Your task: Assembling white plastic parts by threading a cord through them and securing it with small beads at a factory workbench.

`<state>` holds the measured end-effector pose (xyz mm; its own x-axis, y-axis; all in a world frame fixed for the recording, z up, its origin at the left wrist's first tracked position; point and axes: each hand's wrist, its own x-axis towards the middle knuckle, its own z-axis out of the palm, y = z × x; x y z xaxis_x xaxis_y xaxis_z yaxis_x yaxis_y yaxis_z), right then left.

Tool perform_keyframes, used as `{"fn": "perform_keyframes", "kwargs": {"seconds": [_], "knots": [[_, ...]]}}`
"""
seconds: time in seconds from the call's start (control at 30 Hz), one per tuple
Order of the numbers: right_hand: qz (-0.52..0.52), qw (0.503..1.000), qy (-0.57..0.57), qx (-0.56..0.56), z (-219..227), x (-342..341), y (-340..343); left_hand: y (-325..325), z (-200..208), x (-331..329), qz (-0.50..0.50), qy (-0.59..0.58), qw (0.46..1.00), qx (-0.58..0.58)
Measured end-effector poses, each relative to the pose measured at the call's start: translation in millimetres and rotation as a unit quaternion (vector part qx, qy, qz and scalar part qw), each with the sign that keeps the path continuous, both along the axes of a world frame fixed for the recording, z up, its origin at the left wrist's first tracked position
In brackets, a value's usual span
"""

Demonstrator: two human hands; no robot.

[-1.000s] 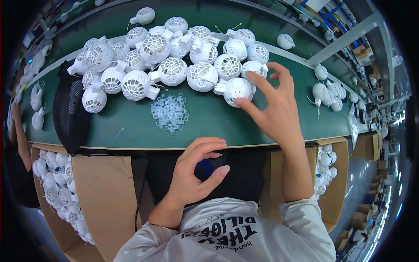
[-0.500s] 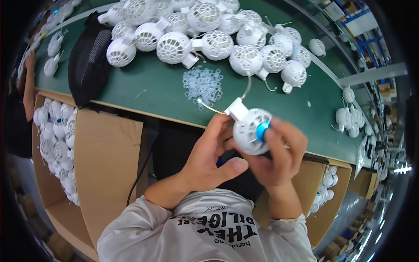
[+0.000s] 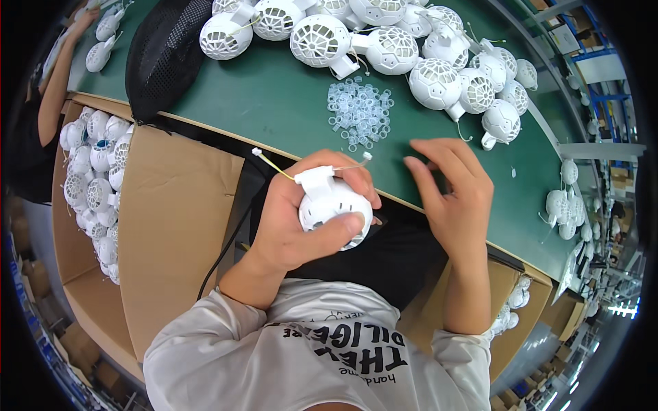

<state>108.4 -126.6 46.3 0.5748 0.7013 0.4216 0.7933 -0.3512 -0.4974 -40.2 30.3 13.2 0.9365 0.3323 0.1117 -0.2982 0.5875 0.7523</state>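
Observation:
A white ball-shaped plastic housing [image 3: 327,205] with a square neck sits in my left hand [image 3: 279,222], just in front of the table edge. My left thumb presses on its lower side and the fingers wrap its far side. Two thin wires with small white plugs stick out of the neck. To the right, my right hand [image 3: 460,195] is over the table's front edge, thumb and fingers apart, with nothing visible in it. Beyond both hands a loose heap of small clear plastic rings [image 3: 358,113] lies on the green table [image 3: 247,103].
Many similar white housings [image 3: 319,41] are piled at the back of the table. A black mesh bag [image 3: 164,58] lies at the left. Cardboard boxes of housings [image 3: 181,240] stand left and right of me. Another person's arm [image 3: 58,85] is at far left.
My right hand has come off the housing and moved away to the right, opening. My left hand has turned the housing and drawn it leftward; the blue part is out of sight.

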Motion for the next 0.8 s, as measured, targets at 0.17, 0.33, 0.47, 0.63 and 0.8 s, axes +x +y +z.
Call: {"fn": "perform_keyframes", "kwargs": {"seconds": [0.17,0.33,0.47,0.63,0.8], "knots": [[0.011,0.999,0.007,-0.030,-7.4,-3.2,30.3,2.1,-2.0,0.6,0.024,0.020,0.998,-0.063],[0.046,0.997,-0.025,-0.053,-8.3,-0.4,39.2,3.1,-2.7,0.1,0.031,0.057,0.997,-0.035],[0.037,0.997,0.012,-0.072,-4.9,0.4,40.8,3.1,-4.0,1.6,0.036,0.064,0.997,0.038],[0.045,0.993,-0.031,-0.108,-7.2,3.1,37.4,0.4,-3.5,4.1,0.057,0.049,0.992,0.098],[0.020,1.000,0.001,-0.012,-14.1,8.1,22.0,-5.5,1.6,3.5,0.076,0.081,0.987,0.118]]}}
